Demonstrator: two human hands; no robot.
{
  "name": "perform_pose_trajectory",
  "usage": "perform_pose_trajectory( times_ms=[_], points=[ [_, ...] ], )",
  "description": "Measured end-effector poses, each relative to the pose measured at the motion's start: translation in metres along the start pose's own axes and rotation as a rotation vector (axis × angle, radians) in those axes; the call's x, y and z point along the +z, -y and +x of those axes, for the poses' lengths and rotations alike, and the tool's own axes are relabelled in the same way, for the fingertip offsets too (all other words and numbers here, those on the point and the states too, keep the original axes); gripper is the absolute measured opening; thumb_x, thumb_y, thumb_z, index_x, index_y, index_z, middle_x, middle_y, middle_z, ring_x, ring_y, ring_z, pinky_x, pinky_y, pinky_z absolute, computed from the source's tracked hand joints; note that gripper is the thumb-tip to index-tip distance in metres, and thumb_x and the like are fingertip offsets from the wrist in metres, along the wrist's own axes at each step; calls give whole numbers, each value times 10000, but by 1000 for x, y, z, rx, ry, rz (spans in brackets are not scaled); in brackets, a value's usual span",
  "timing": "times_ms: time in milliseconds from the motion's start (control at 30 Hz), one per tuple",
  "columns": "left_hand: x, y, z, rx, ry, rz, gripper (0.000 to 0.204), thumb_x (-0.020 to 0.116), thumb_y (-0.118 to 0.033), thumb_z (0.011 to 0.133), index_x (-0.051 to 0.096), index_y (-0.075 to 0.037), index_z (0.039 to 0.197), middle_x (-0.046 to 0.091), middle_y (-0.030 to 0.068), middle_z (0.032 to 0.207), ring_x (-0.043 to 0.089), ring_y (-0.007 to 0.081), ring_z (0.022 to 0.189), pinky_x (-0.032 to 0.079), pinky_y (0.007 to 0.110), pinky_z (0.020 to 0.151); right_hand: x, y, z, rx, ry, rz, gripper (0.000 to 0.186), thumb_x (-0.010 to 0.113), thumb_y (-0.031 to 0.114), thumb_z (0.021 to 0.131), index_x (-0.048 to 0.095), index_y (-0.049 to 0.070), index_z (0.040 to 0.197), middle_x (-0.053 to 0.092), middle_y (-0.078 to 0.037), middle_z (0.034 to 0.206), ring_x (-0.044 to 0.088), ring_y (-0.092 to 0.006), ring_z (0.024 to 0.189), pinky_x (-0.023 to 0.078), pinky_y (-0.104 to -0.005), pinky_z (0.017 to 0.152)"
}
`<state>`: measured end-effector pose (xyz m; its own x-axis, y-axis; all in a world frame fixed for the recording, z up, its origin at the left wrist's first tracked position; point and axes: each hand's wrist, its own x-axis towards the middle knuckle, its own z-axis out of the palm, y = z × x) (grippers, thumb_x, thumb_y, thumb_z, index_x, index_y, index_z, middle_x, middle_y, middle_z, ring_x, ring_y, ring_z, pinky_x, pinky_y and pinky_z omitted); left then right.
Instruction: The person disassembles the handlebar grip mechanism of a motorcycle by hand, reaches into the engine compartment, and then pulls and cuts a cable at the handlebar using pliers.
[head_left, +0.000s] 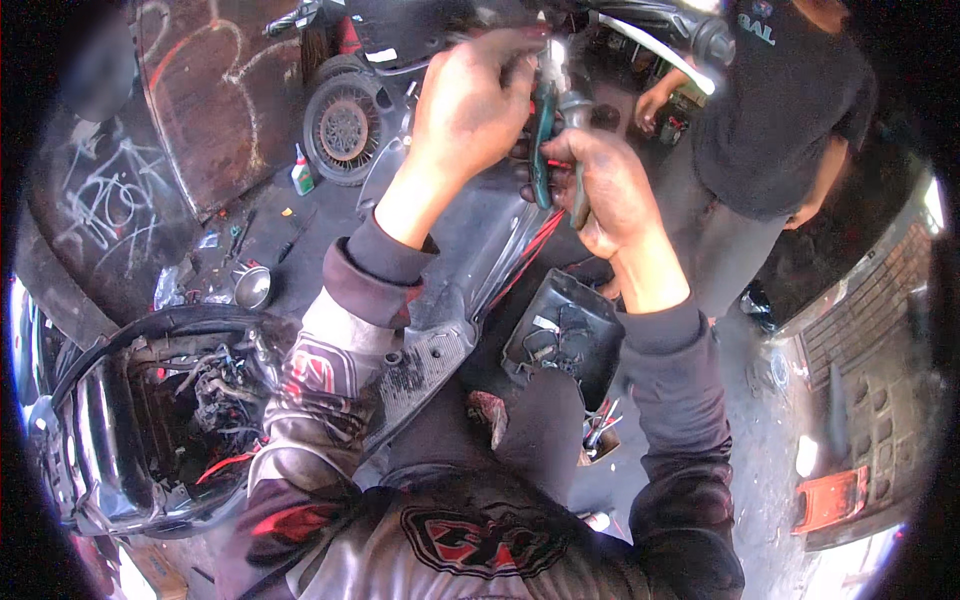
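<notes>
My right hand (615,185) is wrapped around a pair of pliers (543,150) with teal handles, held upright in front of me at the top of the view. Close beside the pliers' upper end is my left hand (465,110), its fingers pinched together. Whatever lies between those fingers is too small and blurred to name. Both hands are raised over a dark scooter body (425,365), whose ribbed footboard shows below my left forearm. Glare washes out the jaws, so what they grip, if anything, cannot be seen.
A person (775,120) in a dark T-shirt stands close at the right. A spoked wheel (345,130), a small bottle (302,172) and a metal bowl (254,288) are at the left. A black plastic bin (565,330) sits below my right wrist. Black bodywork (90,430) with exposed wiring lies lower left.
</notes>
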<state>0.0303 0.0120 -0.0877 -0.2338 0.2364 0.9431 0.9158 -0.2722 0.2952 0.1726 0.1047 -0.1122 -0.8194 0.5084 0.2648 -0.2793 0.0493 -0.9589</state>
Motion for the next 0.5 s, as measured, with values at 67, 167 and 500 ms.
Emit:
perform_pose_trajectory(
  times_ms=[67, 167, 500],
  points=[
    [4, 6, 0, 44, -28, -25, 237, 658, -153, 954, 727, 3, 1118, 738, 241, 945, 744, 371, 901, 564, 402, 790, 9, -3, 4, -65, -119, -194, 293, 664, 286, 972, 674, 4, 1052, 657, -65, 828, 639, -167, 704, 544, -334, 639],
    [6, 13, -2, 109, -106, 86, 168, 650, -150, 904, 722, -34, 1003, 723, 216, 874, 714, 425, 841, 569, 501, 749, 24, 1, 5, -145, -315, -591, 389, 698, 375, 970, 717, -5, 1049, 699, -111, 769, 617, -215, 654, 491, -381, 654],
    [10, 37, -20, -6, -9, -11, 201, 632, -155, 986, 687, -8, 1111, 709, 257, 934, 702, 430, 879, 553, 418, 733, 7, -19, 9, -163, -184, -453, 361, 713, 356, 984, 685, 11, 883, 650, -54, 731, 569, -154, 578, 444, -365, 567]
  ],
)
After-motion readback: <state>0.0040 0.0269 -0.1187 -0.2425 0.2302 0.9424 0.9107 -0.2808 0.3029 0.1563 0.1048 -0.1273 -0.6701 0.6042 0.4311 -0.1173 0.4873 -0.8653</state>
